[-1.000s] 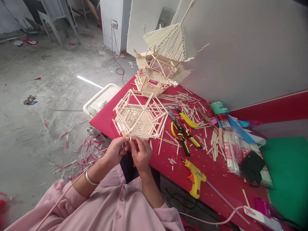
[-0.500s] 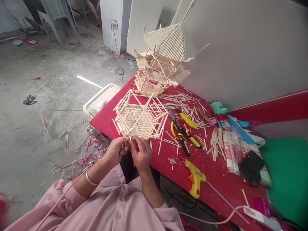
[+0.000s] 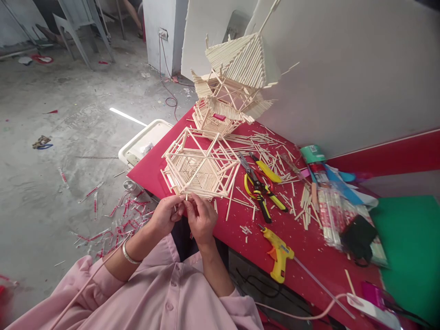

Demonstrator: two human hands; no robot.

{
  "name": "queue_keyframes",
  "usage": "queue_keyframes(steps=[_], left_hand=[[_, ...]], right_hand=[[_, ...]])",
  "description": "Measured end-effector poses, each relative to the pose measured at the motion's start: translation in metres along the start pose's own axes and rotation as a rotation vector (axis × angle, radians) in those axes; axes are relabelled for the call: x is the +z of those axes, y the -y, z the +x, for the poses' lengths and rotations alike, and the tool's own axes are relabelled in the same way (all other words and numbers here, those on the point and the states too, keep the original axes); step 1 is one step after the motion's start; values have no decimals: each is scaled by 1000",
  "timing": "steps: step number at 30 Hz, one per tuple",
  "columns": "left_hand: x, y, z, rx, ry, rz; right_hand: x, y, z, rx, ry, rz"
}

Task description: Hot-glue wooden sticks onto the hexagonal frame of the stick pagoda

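A six-sided frame of wooden sticks lies at the near left of the red table. Right at its near edge, my left hand and my right hand meet, thumbs and fingers pinched together. A short wooden stick shows between the fingertips; whether it is joined to the frame I cannot tell. Behind stands a tiered stick model with pointed roofs. On the table to the right, a yellow glue gun rests near the front edge, below yellow-and-black pliers.
Loose sticks litter the back of the table. Bagged sticks, a black cloth item and a green sheet lie at the right. A cable runs along the front. Plastic wrappers cover the floor at left.
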State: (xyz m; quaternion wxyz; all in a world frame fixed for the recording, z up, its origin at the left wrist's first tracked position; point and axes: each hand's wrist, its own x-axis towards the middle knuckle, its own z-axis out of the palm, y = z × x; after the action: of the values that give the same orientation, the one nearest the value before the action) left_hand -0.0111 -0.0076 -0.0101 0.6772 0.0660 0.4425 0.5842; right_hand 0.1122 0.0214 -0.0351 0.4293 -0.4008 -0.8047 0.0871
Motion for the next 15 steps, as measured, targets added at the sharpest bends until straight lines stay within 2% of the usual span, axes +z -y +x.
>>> queue_keyframes(steps=[15], left_hand=[[1,-1,0,-1,-4,2]], right_hand=[[0,1,1,4,6,-5]])
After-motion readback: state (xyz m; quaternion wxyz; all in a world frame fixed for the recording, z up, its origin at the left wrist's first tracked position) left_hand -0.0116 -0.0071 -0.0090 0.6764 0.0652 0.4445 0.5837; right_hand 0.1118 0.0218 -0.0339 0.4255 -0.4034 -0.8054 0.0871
